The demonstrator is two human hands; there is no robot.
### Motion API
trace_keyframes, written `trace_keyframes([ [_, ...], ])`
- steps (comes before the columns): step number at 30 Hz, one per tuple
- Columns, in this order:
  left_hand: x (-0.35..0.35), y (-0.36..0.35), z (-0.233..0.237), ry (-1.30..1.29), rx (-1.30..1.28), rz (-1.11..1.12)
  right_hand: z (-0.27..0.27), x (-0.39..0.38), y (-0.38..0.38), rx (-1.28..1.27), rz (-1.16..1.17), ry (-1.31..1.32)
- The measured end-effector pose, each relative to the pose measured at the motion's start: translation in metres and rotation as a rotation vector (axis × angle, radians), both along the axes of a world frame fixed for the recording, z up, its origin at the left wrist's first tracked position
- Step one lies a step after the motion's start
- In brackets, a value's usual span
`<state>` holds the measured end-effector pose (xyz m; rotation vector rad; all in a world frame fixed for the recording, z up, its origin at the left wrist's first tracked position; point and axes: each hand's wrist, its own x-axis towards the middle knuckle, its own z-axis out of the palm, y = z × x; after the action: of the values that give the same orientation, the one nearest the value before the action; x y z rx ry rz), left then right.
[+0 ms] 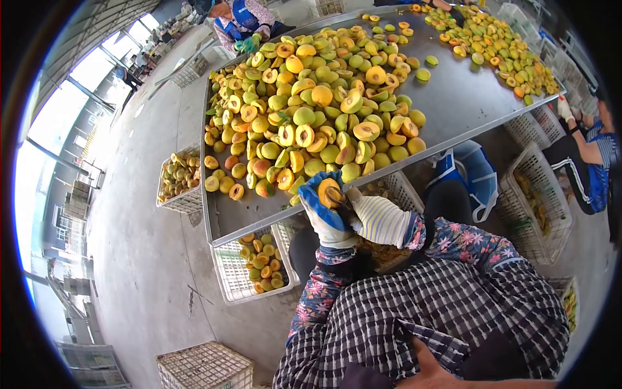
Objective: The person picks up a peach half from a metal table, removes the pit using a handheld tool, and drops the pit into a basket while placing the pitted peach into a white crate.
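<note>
My left hand (326, 206), in a white glove with a blue coated palm, is closed round a peach half (330, 193) whose cut face and brown centre point up. Close beside it, my right hand (381, 219), in a striped knit glove, is curled with its fingertips at the fruit. A small dark thing shows between the hands, but what the right hand grips is mostly hidden. Both hands are just over the near edge of a metal table (453, 107). A big heap of yellow-green peaches (304, 117), many cut in half, lies right in front of them.
Below the table edge stand a white crate of peach halves (227, 272) and another full crate (181, 175). A co-worker in green gloves (248, 44) is across the table; another person (586, 152) is at right. A bare hand (424, 369) reaches in at the bottom.
</note>
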<state>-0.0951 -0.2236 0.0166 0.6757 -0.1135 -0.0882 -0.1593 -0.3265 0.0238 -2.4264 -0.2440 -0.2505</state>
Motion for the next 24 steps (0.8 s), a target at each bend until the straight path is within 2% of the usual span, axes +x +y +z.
trace_keyframes([
  [1,0.0,0.001,-0.002,-0.02,-0.004,-0.004,0.001,0.0,-0.001,0.019,0.021,0.031],
  [3,0.003,0.001,-0.012,-0.14,0.168,0.074,0.006,0.002,-0.007,0.054,0.061,0.098],
  [5,0.002,0.005,-0.02,-0.321,0.533,0.166,0.014,0.0,-0.011,-0.061,0.063,0.173],
  [6,0.003,0.01,-0.02,-0.445,0.811,0.219,0.018,0.001,-0.015,-0.117,0.069,0.221],
  [7,0.004,0.009,-0.022,-0.438,0.803,0.203,0.02,0.0,-0.017,-0.176,0.078,0.27],
  [8,0.005,0.009,-0.025,-0.432,0.794,0.188,0.021,-0.001,-0.017,-0.111,0.06,0.318],
  [9,0.005,0.008,-0.027,-0.425,0.786,0.173,0.009,0.001,-0.015,0.035,0.066,0.237],
  [11,0.003,0.004,-0.028,-0.104,0.241,-0.006,-0.019,0.001,-0.003,0.329,0.077,0.073],
  [12,0.002,0.002,-0.027,-0.083,0.173,-0.001,-0.022,-0.002,-0.001,0.455,0.095,0.102],
  [14,0.001,-0.003,-0.023,-0.045,0.042,0.007,-0.021,-0.002,-0.003,0.289,0.078,0.079],
  [15,0.002,-0.004,-0.023,-0.13,0.139,0.05,-0.018,-0.002,-0.004,0.207,0.066,0.065],
  [17,0.002,-0.006,-0.026,-0.294,0.335,0.127,-0.005,-0.001,-0.01,0.265,0.088,0.186],
  [18,-0.002,-0.003,-0.019,-0.391,0.554,0.164,0.002,-0.001,-0.013,0.293,0.101,0.248],
  [20,-0.008,0.007,-0.002,-0.582,0.99,0.245,0.013,0.0,-0.018,0.082,0.085,0.295],
  [21,-0.007,0.007,-0.006,-0.587,1.04,0.26,0.014,-0.001,-0.019,-0.024,0.08,0.323],
  [23,-0.001,0.007,-0.017,-0.598,1.139,0.296,0.002,-0.003,-0.015,0.114,0.097,0.254],
  [24,0.0,0.006,-0.022,-0.471,0.907,0.228,-0.005,-0.002,-0.013,0.181,0.106,0.216],
])
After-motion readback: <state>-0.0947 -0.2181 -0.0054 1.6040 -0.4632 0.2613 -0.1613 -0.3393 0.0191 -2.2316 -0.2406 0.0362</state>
